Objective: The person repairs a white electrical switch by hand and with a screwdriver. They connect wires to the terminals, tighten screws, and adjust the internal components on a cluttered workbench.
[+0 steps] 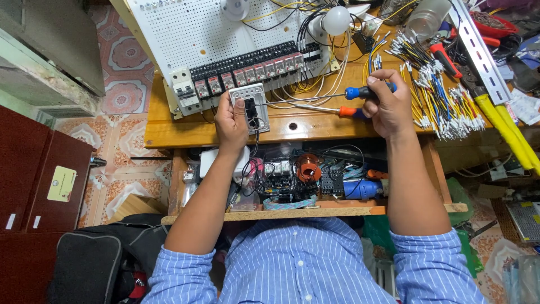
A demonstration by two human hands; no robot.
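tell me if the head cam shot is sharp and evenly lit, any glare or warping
Head view: sharp around the left hand holding the switch plate and the right hand with the screwdriver; soft even light, bulb washed out; wide-lens bending at the edges.

An electrical workshop: a wooden bench (pixel 169 132) carries a relay panel (pixel 225 39), cut wires (pixel 444 95), screwdrivers (pixel 337 110) and an open parts drawer (pixel 304 213).

Wire bundle (pixel 436 93) — yellow cutters (pixel 506 126).
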